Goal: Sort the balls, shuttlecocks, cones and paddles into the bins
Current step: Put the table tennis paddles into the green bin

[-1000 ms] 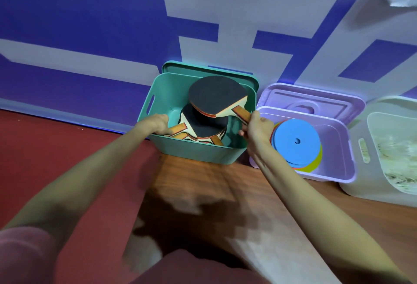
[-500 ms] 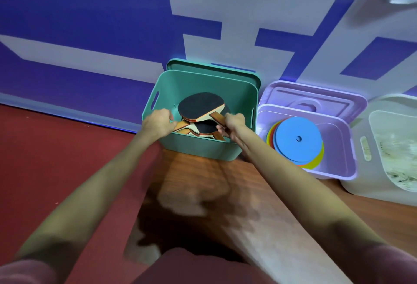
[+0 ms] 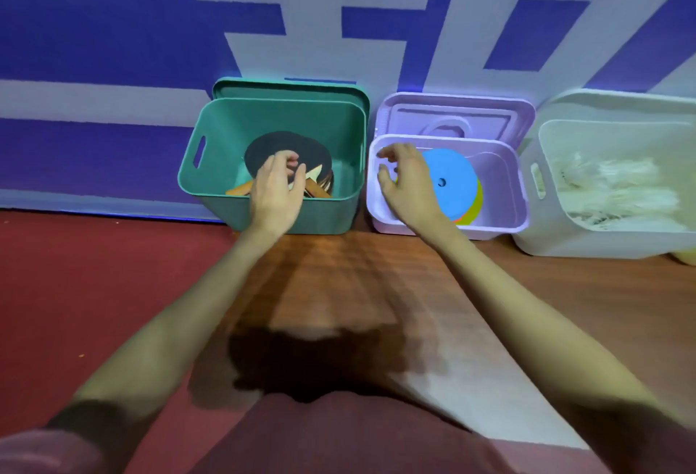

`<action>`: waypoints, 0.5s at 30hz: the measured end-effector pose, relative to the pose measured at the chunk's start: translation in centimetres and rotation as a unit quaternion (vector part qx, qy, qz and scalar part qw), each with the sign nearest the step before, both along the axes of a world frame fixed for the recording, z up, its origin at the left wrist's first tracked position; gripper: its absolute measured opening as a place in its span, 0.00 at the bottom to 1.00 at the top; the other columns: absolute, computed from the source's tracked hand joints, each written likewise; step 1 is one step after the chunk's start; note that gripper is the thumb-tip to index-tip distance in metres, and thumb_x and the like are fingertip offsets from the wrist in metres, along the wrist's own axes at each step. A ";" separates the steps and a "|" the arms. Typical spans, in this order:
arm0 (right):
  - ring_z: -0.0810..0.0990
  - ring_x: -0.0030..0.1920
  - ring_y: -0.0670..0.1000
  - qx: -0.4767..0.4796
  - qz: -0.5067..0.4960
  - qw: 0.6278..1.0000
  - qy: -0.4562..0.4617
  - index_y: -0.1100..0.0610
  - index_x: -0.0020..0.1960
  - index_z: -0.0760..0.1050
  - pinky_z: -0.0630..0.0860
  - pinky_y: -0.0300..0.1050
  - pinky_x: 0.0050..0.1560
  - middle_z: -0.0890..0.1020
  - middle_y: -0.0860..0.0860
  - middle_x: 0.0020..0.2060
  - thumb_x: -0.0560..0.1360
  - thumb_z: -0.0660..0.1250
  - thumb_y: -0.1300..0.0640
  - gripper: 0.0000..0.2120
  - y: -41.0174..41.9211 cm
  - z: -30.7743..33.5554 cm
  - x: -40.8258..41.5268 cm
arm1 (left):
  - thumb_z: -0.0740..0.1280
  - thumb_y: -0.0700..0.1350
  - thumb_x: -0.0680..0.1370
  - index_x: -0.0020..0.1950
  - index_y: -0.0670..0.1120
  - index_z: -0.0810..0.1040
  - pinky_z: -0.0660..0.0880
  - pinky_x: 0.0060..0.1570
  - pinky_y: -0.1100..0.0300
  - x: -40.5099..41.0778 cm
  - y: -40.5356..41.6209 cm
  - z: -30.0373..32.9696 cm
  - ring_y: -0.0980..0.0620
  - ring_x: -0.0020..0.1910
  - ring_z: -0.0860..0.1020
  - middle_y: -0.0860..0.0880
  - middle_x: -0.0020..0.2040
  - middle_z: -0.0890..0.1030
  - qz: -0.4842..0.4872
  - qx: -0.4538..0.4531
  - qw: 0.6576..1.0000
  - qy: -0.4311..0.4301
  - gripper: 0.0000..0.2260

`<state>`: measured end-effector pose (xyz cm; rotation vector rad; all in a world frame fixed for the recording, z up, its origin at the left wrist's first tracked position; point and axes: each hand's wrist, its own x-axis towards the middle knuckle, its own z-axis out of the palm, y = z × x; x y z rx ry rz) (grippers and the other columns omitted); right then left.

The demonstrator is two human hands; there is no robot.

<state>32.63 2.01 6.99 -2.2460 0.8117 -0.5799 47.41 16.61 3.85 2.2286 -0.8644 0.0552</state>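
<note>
- Teal bin [image 3: 341, 212] stands against the wall with the paddles [image 3: 286, 151] piled inside it, black rubber faces up, wooden handles pointing toward the near wall of the bin.
- Left hand [image 3: 277, 191] hangs over that bin's near rim, right above the paddle handles, fingers loosely curled and holding nothing that can be seen.
- Right hand [image 3: 408, 181] hovers over the left end of the lilac bin [image 3: 521, 193], fingers spread and slightly bent, empty.
- Flat disc cones [image 3: 454, 181] lie stacked in the lilac bin, blue on top with yellow and orange edges showing beneath; the stack sits just right of the right hand and partly under it.
- White bin [image 3: 538, 240] further right holds a pale, feathery mass, most likely the shuttlecocks [image 3: 617, 187]; blur hides the detail.
- Judgement: paddles, cones and shuttlecocks look sorted already, and no loose item shows on the floor [image 3: 113, 285] between the arms.
- What the coming move turns on: both hands are empty over the bins, so the next thing to sort lies out of view, behind or beside the person. Each hand would have to pull back toward the body before reaching again, and neither is plainly nearer.
</note>
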 end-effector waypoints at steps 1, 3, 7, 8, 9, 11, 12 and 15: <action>0.75 0.52 0.61 -0.001 -0.027 1.000 -0.015 0.65 0.52 0.75 0.69 0.49 0.53 0.79 0.61 0.49 0.72 0.59 0.60 0.13 -0.4 -0.5 -2.5 | 0.62 0.44 0.79 0.57 0.42 0.75 0.74 0.50 0.52 -1.6 -0.6 -0.1 0.48 0.47 0.78 0.46 0.50 0.79 -0.007 -0.029 1.000 -0.006 0.10; 0.75 0.51 0.62 -0.001 -0.078 0.997 -0.012 0.65 0.53 0.75 0.70 0.52 0.52 0.78 0.61 0.49 0.71 0.60 0.60 0.13 -1.3 -1.8 -7.5 | 0.62 0.42 0.78 0.58 0.42 0.74 0.74 0.49 0.52 -4.9 -2.2 -0.6 0.48 0.46 0.78 0.47 0.50 0.79 -0.034 -0.059 0.998 -0.001 0.10; 0.72 0.56 0.65 -0.017 -0.136 0.984 0.112 0.67 0.58 0.72 0.65 0.50 0.57 0.75 0.64 0.53 0.72 0.64 0.64 0.15 -3.6 -5.3 -17.5 | 0.61 0.42 0.75 0.59 0.40 0.74 0.71 0.53 0.53 -12.2 -6.1 -2.5 0.45 0.49 0.78 0.44 0.51 0.80 -0.117 -0.035 0.992 0.011 0.14; 0.71 0.57 0.65 -0.013 -0.148 0.979 0.143 0.67 0.59 0.71 0.64 0.51 0.58 0.74 0.65 0.53 0.72 0.65 0.65 0.16 -4.1 -5.9 -19.8 | 0.61 0.42 0.75 0.60 0.40 0.74 0.71 0.53 0.53 -14.1 -7.0 -3.1 0.43 0.51 0.78 0.44 0.52 0.79 -0.145 -0.013 0.989 0.008 0.15; 0.70 0.57 0.65 -0.008 -0.161 0.972 0.169 0.68 0.60 0.70 0.64 0.51 0.59 0.73 0.66 0.54 0.72 0.66 0.64 0.18 -4.6 -6.5 -22.2 | 0.61 0.42 0.75 0.61 0.39 0.73 0.71 0.55 0.52 -15.9 -7.9 -3.7 0.42 0.53 0.77 0.43 0.54 0.79 -0.177 0.017 0.984 0.003 0.16; 0.69 0.58 0.66 -0.004 -0.187 0.960 0.210 0.68 0.63 0.68 0.63 0.51 0.60 0.72 0.66 0.56 0.73 0.66 0.62 0.21 -5.6 -7.5 -26.6 | 0.62 0.44 0.75 0.64 0.38 0.72 0.72 0.58 0.49 -19.4 -9.6 -5.1 0.40 0.57 0.76 0.41 0.57 0.77 -0.240 0.079 0.967 -0.009 0.19; 0.69 0.58 0.66 0.001 -0.201 0.953 0.228 0.69 0.65 0.66 0.63 0.51 0.61 0.72 0.66 0.57 0.73 0.66 0.61 0.23 -6.1 -8.1 -28.8 | 0.62 0.44 0.75 0.66 0.38 0.70 0.72 0.60 0.48 -21.1 -10.5 -5.7 0.40 0.59 0.75 0.40 0.59 0.76 -0.267 0.107 0.958 -0.012 0.20; 0.68 0.58 0.66 0.039 -0.259 0.929 0.262 0.69 0.66 0.65 0.63 0.53 0.61 0.71 0.66 0.58 0.75 0.65 0.59 0.24 -7.7 -9.9 -35.7 | 0.64 0.43 0.77 0.69 0.39 0.67 0.69 0.63 0.47 -26.5 -13.2 -6.7 0.41 0.63 0.72 0.40 0.63 0.74 -0.312 0.166 0.935 0.005 0.22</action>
